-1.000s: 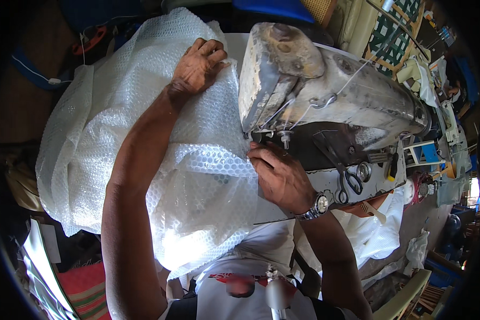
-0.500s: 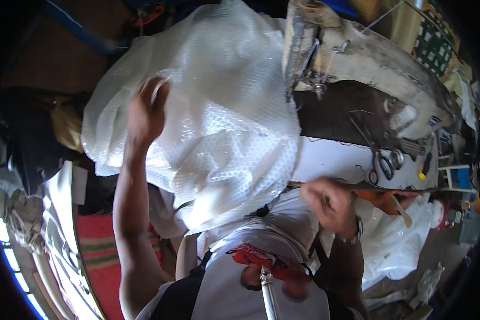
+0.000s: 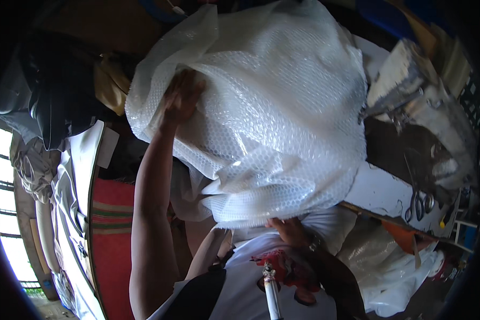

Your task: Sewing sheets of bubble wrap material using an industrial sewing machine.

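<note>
A large heap of clear bubble wrap point(image 3: 282, 112) bulges over the middle of the view, its folds catching the light. My left hand point(image 3: 184, 98) lies on its left part, fingers stretched over a fold. At the near edge of the wrap, my right hand point(image 3: 290, 230) is closed on that edge, close to my white shirt; some of its fingers are hidden beneath the sheet. What the wrap covers cannot be made out.
Scissors point(image 3: 418, 205) lie on a white board point(image 3: 378, 192) to the right, below a worn, pale curved piece point(image 3: 442, 122). More clear plastic point(image 3: 389, 266) sits lower right. A red striped cloth point(image 3: 112, 224) is at left. A lit cigarette point(image 3: 272, 293) juts in at the bottom.
The view has swung left, so the surroundings sit further right. My right hand has come from the air beside the wrap to its near edge. My left hand has flattened onto the wrap.
</note>
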`<state>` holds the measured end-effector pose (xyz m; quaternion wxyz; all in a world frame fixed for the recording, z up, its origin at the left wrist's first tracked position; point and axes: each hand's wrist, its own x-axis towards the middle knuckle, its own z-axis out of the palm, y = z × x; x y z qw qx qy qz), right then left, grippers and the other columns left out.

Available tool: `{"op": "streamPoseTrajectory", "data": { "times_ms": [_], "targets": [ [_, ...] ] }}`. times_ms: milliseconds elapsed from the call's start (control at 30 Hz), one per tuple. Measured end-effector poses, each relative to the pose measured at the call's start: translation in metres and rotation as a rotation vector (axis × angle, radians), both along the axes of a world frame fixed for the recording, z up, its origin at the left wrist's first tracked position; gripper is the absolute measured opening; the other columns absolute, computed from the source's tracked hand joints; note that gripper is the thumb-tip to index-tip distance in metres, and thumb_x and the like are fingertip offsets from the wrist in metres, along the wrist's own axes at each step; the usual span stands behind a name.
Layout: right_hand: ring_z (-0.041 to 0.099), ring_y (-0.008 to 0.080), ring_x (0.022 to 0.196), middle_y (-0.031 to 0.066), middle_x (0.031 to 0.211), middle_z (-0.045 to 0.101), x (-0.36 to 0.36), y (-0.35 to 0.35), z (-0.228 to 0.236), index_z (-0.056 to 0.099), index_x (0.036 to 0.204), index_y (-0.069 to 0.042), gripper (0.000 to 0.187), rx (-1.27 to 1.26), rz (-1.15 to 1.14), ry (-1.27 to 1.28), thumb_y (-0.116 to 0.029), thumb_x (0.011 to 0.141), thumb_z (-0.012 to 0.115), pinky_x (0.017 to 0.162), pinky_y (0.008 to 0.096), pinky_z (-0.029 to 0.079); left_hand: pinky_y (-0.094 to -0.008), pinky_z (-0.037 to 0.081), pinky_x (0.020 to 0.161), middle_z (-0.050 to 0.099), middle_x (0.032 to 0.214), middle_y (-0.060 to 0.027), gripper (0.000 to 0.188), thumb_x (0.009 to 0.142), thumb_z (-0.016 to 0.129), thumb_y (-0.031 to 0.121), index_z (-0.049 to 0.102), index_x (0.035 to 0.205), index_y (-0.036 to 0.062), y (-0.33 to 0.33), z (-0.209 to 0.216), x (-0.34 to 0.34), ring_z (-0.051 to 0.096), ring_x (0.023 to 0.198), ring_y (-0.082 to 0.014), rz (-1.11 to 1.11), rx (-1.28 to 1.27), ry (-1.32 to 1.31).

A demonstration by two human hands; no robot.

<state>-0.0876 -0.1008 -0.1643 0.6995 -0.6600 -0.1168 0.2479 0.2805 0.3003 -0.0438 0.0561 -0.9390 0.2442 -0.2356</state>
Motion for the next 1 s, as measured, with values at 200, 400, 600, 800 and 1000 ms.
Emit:
{"op": "streamPoseTrajectory", "data": {
  "times_ms": [200,400,600,800,1000],
  "targets": [
    [0.072,0.0341,0.104,0.0165,0.129,0.069,-0.135,-0.126,-0.034,0.062,0.142,-0.01,0.04,-0.3,0.062,-0.623,-0.022,0.104,0.062,0.09,0.0468,0.059,-0.0449,0.043,0.119,0.061,0.149,-0.0222,0.057,0.112,0.049,0.048,0.061,0.146,0.0039,-0.026,0.048,0.016,0.057,0.138,-0.0397,0.077,-0.553,0.337],
    [0.072,0.0365,0.104,0.0168,0.127,0.07,-0.079,-0.115,0.022,0.063,0.143,-0.01,0.041,-0.02,-0.066,0.064,-0.023,0.104,0.06,0.091,0.0464,0.059,-0.0446,0.047,0.114,0.065,0.143,-0.0208,0.051,0.11,0.058,0.045,0.064,0.142,0.006,-0.018,0.047,0.038,0.061,0.133,-0.0348,0.072,-0.473,0.121],
    [0.059,0.0261,0.134,0.0156,0.145,0.061,-0.086,-0.131,0.066,0.047,0.153,0.0,0.062,-0.263,-0.55,0.07,-0.013,0.097,0.069,0.111,0.042,0.048,-0.0482,0.051,0.107,0.065,0.136,-0.0252,0.038,0.103,0.068,0.027,0.066,0.134,0.0053,-0.032,0.05,-0.063,0.061,0.125,-0.0464,0.058,-0.525,0.141],
    [0.05,0.0256,0.14,0.0143,0.154,0.052,-0.057,-0.132,0.086,0.031,0.161,0.004,0.09,0.042,-0.575,0.044,-0.044,0.098,0.073,0.118,0.0446,0.038,-0.0453,0.051,0.105,0.053,0.153,-0.0166,0.074,0.088,0.088,0.022,0.051,0.149,0.0046,0.05,0.025,-0.222,0.055,0.136,-0.037,0.513,-0.863,-0.235],
    [0.054,0.0184,0.069,0.0067,0.077,0.064,-0.047,-0.093,0.117,0.067,0.092,0.001,0.023,-0.271,-0.714,-0.079,-0.02,0.098,0.076,0.065,0.0382,0.045,-0.0345,0.047,0.102,0.062,0.137,-0.0074,0.067,0.096,0.082,0.034,0.054,0.148,0.0027,0.163,-0.048,-0.185,0.058,0.126,-0.0204,-0.016,-1.807,0.608]
  ]
}}
